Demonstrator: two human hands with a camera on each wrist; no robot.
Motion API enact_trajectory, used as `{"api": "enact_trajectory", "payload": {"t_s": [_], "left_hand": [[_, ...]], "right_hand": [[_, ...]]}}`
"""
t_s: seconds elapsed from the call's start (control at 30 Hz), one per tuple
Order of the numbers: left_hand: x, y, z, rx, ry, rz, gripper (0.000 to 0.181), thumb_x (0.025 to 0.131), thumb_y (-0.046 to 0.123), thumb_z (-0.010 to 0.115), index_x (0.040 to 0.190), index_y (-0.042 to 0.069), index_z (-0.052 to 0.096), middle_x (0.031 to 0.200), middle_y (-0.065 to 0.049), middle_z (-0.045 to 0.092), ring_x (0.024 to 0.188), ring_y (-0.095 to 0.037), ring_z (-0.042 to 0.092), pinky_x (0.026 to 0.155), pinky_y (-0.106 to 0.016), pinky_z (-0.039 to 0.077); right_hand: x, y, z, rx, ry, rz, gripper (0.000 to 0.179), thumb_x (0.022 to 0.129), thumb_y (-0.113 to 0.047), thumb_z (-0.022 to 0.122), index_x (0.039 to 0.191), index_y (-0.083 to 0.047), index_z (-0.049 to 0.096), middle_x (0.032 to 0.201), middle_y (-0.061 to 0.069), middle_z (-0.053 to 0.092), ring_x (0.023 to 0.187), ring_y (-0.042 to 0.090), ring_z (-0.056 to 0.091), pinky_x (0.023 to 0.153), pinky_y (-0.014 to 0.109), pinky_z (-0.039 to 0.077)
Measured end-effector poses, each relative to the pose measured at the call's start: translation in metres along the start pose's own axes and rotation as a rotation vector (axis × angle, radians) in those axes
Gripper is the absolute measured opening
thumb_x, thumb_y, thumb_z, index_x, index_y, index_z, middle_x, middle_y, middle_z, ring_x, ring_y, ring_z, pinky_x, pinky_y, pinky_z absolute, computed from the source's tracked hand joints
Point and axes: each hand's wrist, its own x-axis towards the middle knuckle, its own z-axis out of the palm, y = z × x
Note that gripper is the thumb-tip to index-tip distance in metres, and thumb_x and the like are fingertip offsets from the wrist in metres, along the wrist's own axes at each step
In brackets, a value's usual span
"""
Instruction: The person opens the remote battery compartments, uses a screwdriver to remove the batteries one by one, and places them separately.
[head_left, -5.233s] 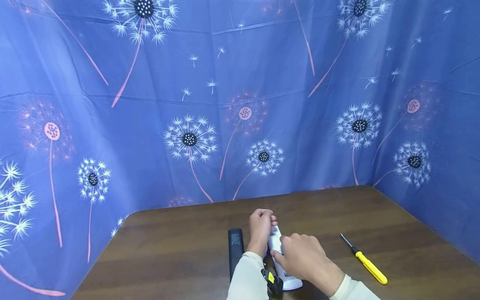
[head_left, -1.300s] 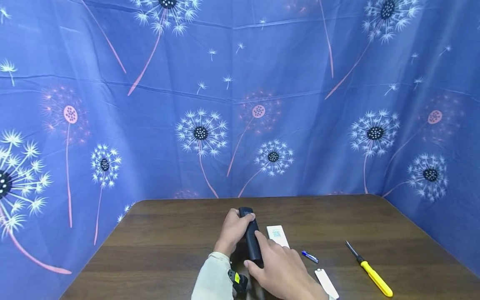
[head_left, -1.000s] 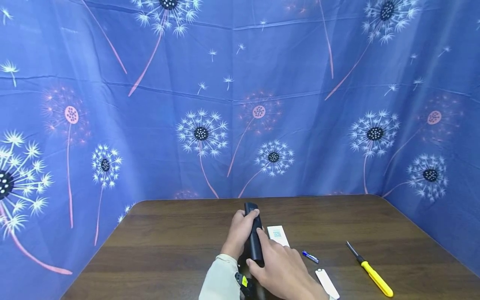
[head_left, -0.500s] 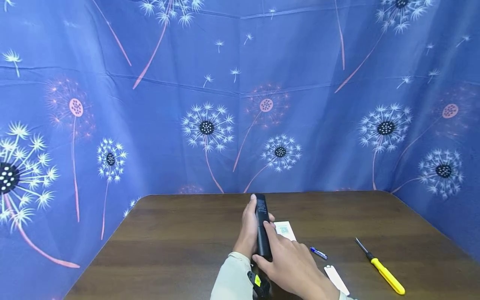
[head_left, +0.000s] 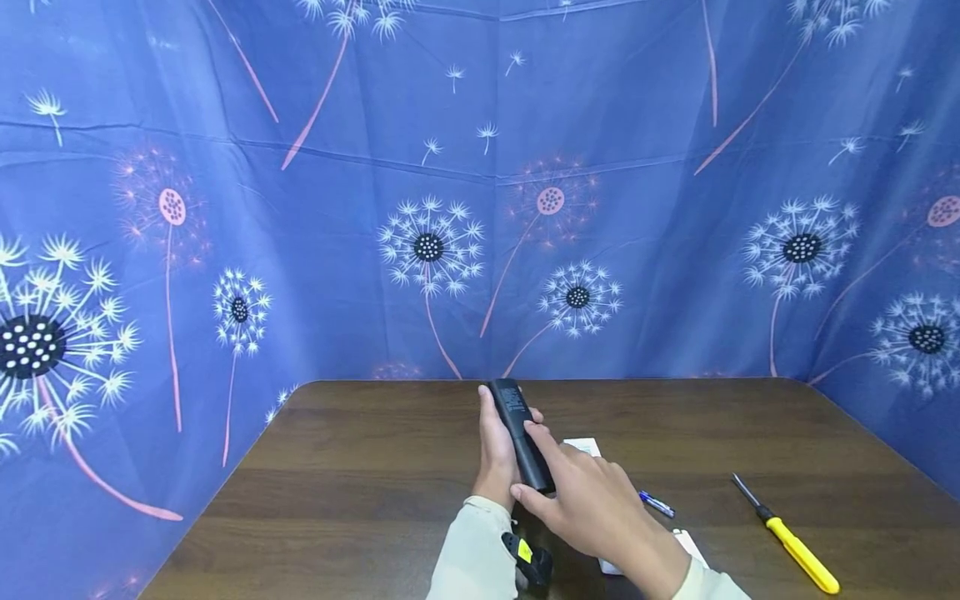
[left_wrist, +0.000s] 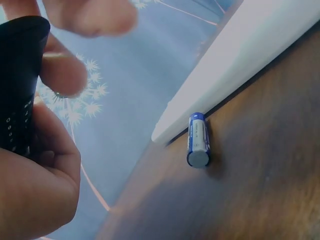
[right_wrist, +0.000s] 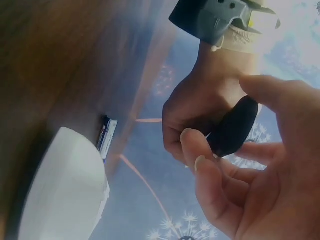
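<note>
A black remote control (head_left: 525,437) is held up above the table, its label side facing upward. My left hand (head_left: 497,450) grips it from the left and underneath, thumb along its side. My right hand (head_left: 600,504) holds its near end between thumb and index finger. In the left wrist view, rows of buttons show on the remote's underside. Below my right hand lies a white remote control (head_left: 583,446), mostly hidden by that hand. A blue and silver battery (head_left: 657,504) lies to the right; the left wrist view shows a battery (left_wrist: 199,142) close beside the white remote (left_wrist: 240,75).
A white battery cover (head_left: 690,546) lies partly behind the right forearm. Farther right is a screwdriver (head_left: 787,537) with a yellow handle. The brown wooden table (head_left: 360,500) meets a blue dandelion-print curtain (head_left: 337,208) at its back and sides.
About five seconds ago both hands were at the white remote and the black one lay left. Now its cover and a battery lie apart; the held black remote has turned label side up.
</note>
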Motion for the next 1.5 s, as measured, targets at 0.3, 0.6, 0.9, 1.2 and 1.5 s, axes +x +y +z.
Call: {"api": "enact_trajectory", "payload": {"t_s": [0.3, 0.6, 0.9, 1.2, 1.5], "left_hand": [[-0.006, 0.000, -0.001, 0.063, -0.017, 0.002, 0.070, 0.105, 0.060, 0.016, 0.139, 0.007, 0.049, 0.092, -0.004, 0.056, 0.079, -0.014, 0.056, 0.073, -0.029, 0.049], [-0.004, 0.000, -0.002, 0.096, -0.040, 0.012, 0.067, 0.107, 0.055, 0.017, 0.137, 0.005, 0.051, 0.089, -0.007, 0.062, 0.072, -0.016, 0.061, 0.070, -0.029, 0.053], [-0.003, 0.001, -0.006, 0.071, -0.036, -0.015, 0.065, 0.108, 0.050, 0.015, 0.134, 0.002, 0.052, 0.079, -0.005, 0.062, 0.063, -0.014, 0.061, 0.065, -0.029, 0.053], [-0.004, 0.008, -0.004, 0.021, -0.076, -0.057, 0.062, 0.108, 0.051, 0.017, 0.134, 0.007, 0.052, 0.085, -0.002, 0.058, 0.068, -0.012, 0.056, 0.066, -0.026, 0.051], [-0.004, 0.007, -0.009, 0.055, -0.074, -0.059, 0.066, 0.107, 0.056, 0.018, 0.137, 0.008, 0.051, 0.083, -0.003, 0.057, 0.068, -0.012, 0.055, 0.066, -0.026, 0.050]], "right_hand": [[0.013, 0.001, 0.005, 0.348, -0.035, 0.171, 0.079, 0.097, -0.053, 0.060, 0.156, -0.009, 0.031, 0.130, 0.015, 0.062, 0.087, 0.019, 0.068, 0.068, 0.040, 0.053], [0.032, 0.000, 0.016, 0.709, -0.005, 0.391, 0.071, 0.103, -0.045, 0.054, 0.155, -0.005, 0.027, 0.124, 0.027, 0.057, 0.040, 0.023, 0.054, 0.035, 0.037, 0.047], [0.030, -0.006, 0.027, 0.835, 0.045, 0.396, 0.066, 0.102, -0.030, 0.060, 0.154, -0.002, 0.029, 0.137, 0.028, 0.047, 0.094, 0.035, 0.062, 0.043, 0.039, 0.051], [0.031, -0.006, 0.028, 0.905, 0.076, 0.350, 0.059, 0.102, -0.019, 0.059, 0.156, -0.015, 0.034, 0.149, 0.017, 0.041, 0.124, 0.036, 0.048, 0.082, 0.046, 0.053], [0.029, -0.004, 0.030, 0.944, 0.030, 0.345, 0.064, 0.100, -0.013, 0.051, 0.159, -0.017, 0.027, 0.157, 0.018, 0.032, 0.130, 0.041, 0.043, 0.064, 0.041, 0.055]]}}
